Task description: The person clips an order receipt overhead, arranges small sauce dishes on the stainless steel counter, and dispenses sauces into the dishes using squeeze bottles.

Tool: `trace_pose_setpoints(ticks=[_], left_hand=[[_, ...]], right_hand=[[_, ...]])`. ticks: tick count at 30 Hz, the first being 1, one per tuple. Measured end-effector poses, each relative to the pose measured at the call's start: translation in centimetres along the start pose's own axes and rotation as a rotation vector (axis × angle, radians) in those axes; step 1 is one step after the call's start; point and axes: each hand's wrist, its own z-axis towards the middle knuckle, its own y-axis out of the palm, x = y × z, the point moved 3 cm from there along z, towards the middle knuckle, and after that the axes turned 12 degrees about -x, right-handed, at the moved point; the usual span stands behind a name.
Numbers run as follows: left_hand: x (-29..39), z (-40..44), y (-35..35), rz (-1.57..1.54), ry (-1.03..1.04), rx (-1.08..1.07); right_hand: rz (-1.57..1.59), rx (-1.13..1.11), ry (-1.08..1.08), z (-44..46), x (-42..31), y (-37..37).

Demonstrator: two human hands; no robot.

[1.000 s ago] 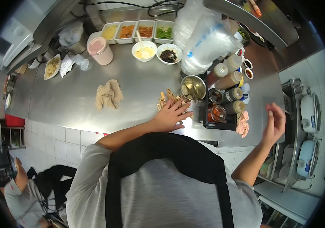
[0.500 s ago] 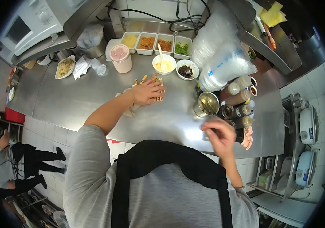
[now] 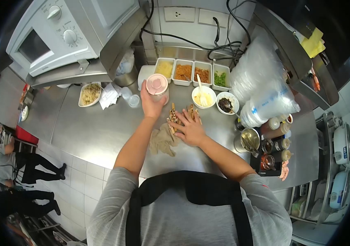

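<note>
My left hand [image 3: 152, 104] is wrapped around a pink lidded cup [image 3: 157, 84], which stands upright near the trays. My right hand [image 3: 191, 130] lies over a group of narrow tan strips with dark markings [image 3: 172, 111], its fingers spread; some strips are partly hidden under it, and I cannot tell what they are. Below the strips, a crumpled beige cloth [image 3: 163, 141] rests on the steel counter. Just beyond my right hand stand a white bowl with pale yellow food and a spatula [image 3: 203, 98] and a bowl of dark food with a spoon [image 3: 226, 103].
Trays of chopped food [image 3: 183, 71] line the back. Plastic bags [image 3: 261, 90] and sauce bottles [image 3: 279, 143] crowd the right, beside a metal pot with utensils [image 3: 246, 140]. A rice dish [image 3: 89, 94] sits left, under a microwave [image 3: 52, 37]. Other people [image 3: 23, 160] stand at far left.
My left hand has moved off the strips and onto the pink cup. My right hand has come from beside the metal pot onto the strips. The view has shifted.
</note>
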Motion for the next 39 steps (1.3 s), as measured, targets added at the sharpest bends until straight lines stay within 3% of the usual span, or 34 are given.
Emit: trace_pose_setpoints(ticks=[7,10,15,18,21,25,26,29,31,34,35,37,39], left_hand=[[-2.8,-0.6,-2.2,-0.111,0.125,-0.061],[-2.8,-1.5,-3.7,-0.063,0.117,-0.070],[-3.2,-2.9,-4.6,-0.184,0.106,-0.104],[-2.0,-2.6,-4.6,-0.199,0.122,-0.096],[-0.9,-4.4,-5.7,-0.004,0.175,0.001],[0.9,-8.1,-7.9,0.042,0.177,0.106],[1.1,-9.8,-8.1,0.112,0.210,0.041],[2.6,-14.1,-7.7,0.309,0.272,-0.195],[4.8,-16.9,-6.1,0.423,0.253,-0.433],[3.4,-19.6,-3.0,0.548,0.135,-0.616],[2.9,-20.2,-2.4,0.465,0.188,-0.434],[1.7,-20.9,-1.9,0.376,0.136,-0.458],[2.3,-22.1,-1.3,0.264,0.162,-0.502]], right_hand=[[-0.005,0.017,0.080,5.5,0.6,1.3],[-0.042,0.121,0.111,8.1,2.6,2.6],[0.043,0.080,0.234,10.6,3.7,1.0],[0.157,0.288,0.051,7.0,-0.9,-7.3],[0.529,0.296,-0.416,-0.3,-4.3,-18.2],[0.230,0.747,-0.611,-13.2,-5.3,-34.1],[0.116,0.800,-0.601,-15.2,-3.5,-36.8],[-0.259,0.979,-0.085,-17.5,2.4,-45.0],[0.002,0.998,0.005,-16.7,9.8,-49.5],[0.395,0.982,0.139,-13.9,20.7,-53.7],[0.448,1.030,0.131,-12.9,23.9,-54.7],[0.560,1.130,0.107,-10.8,28.9,-55.9],[0.505,1.141,0.277,-10.2,30.6,-56.8]])
